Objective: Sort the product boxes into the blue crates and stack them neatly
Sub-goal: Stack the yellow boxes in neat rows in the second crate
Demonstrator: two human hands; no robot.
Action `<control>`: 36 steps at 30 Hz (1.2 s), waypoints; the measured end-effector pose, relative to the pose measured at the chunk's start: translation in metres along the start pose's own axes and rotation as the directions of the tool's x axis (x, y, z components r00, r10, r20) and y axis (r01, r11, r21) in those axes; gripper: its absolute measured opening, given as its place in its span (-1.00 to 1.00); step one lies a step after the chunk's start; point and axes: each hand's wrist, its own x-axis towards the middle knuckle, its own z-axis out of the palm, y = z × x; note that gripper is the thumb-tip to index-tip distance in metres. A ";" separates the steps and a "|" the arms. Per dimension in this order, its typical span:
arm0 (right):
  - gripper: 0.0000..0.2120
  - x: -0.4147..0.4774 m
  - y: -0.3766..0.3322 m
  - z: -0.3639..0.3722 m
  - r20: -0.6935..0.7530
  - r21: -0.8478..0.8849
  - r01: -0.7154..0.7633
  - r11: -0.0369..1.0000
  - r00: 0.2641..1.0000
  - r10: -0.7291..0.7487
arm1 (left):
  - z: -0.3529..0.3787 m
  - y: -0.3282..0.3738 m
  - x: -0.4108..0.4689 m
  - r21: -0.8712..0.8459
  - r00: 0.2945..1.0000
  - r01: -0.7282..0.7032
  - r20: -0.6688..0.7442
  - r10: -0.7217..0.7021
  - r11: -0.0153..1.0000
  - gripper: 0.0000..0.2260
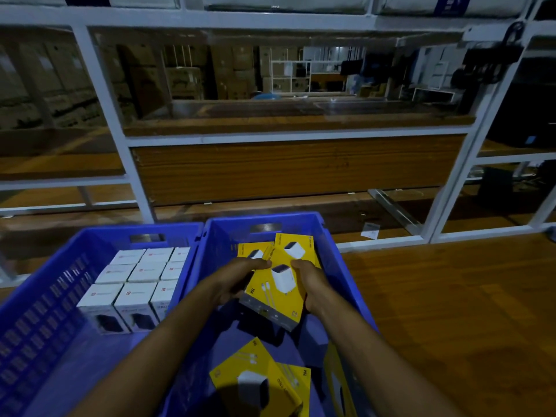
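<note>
Rack (pixel 120 139) far, wood floor (pixel 451 296) right. Left crate (pixel 99 233): white boxes (pixel 135 284) packed in tidy rows at far end. Right crate (pixel 228 233): far yellow boxes (pixel 296 248) lie flat, near yellow boxes (pixel 255 377) jumbled. Held yellow box (pixel 276 293) tilted over middle of right crate. Left hand (pixel 240 275) clamps its left edge, right hand (pixel 310 281) its right edge, fingers curled round. Likely light, stiff card, glossy, bit slippery. Hold by opposite side edges, avoid crushing corners.
</note>
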 end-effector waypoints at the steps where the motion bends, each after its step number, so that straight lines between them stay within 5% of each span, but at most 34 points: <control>1: -0.51 0.001 -0.001 -0.001 -0.006 0.009 0.002 1.000 1.000 -0.002 | -0.001 -0.001 0.003 -0.031 1.000 -0.012 -0.004 0.012 0.999 -0.30; 5: -0.51 0.003 -0.006 -0.007 -0.016 0.031 -0.031 0.999 0.999 0.031 | 0.006 0.002 0.007 -0.141 0.991 -0.004 -0.136 -0.015 0.990 -0.57; 8: -0.55 0.004 -0.006 -0.007 -0.024 0.078 -0.060 0.995 0.998 0.062 | 0.000 -0.004 0.028 -0.153 0.959 -0.004 -0.279 -0.039 0.988 -0.55; 14: -0.64 0.005 -0.008 -0.007 -0.060 0.202 -0.030 0.979 0.997 0.043 | 0.020 -0.004 0.035 -0.176 0.963 0.010 -0.264 -0.057 0.984 -0.63; 19: -0.62 0.015 -0.004 -0.004 -0.082 0.251 -0.003 0.968 0.996 0.024 | -0.019 -0.063 0.134 -0.188 0.983 -0.008 -0.180 -0.026 0.982 -0.10; 25: -0.78 0.006 -0.014 -0.007 -0.098 0.244 0.056 0.968 0.995 -0.033 | 0.020 0.000 0.044 -0.128 0.968 -0.070 -0.246 0.037 0.989 -0.68; 31: -0.80 0.012 -0.018 -0.003 -0.132 0.060 0.348 0.936 0.932 -0.338 | 0.011 0.015 0.019 -0.206 0.984 -0.127 -0.151 0.097 0.970 -0.51; 36: -0.74 -0.005 -0.024 -0.006 -0.052 -0.024 0.590 0.807 0.806 -0.590 | 0.009 0.015 0.005 -0.124 0.953 -0.297 -0.105 0.285 0.947 -0.74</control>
